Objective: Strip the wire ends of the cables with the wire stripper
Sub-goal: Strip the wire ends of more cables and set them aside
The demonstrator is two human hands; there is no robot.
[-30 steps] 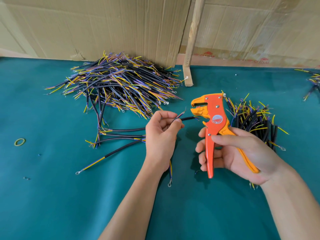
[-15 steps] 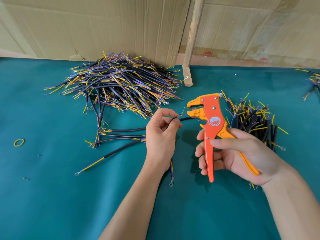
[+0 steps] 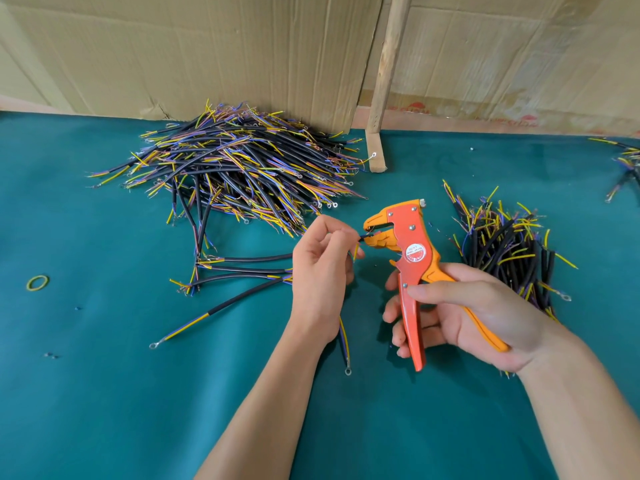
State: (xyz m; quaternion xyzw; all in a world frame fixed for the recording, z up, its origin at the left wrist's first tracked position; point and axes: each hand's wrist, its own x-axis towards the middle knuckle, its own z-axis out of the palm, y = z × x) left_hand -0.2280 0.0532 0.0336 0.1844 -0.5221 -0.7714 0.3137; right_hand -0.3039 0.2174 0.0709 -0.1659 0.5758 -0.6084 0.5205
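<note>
Mid-batch: left hand (image 3: 320, 268) pinching cable (image 3: 360, 237) end at wire stripper (image 3: 408, 258) mouth, right hand (image 3: 464, 313) gripping handles. Big cable pile (image 3: 235, 168) beyond left hand, smaller pile (image 3: 505, 247) behind right; stripped or not, cannot tell.

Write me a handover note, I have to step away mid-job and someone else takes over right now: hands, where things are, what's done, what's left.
Left hand pinches one cable, feeding its wire end into the stripper's open mouth.
Right hand grips the wire stripper by its handles, not yet squeezed.
Big pile lies at the far left of the green table, a few loose cables just in front of it; smaller pile sits on the right.
Which pile is stripped, I cannot tell.
Next, probably: squeeze, pull, set aside.
</note>
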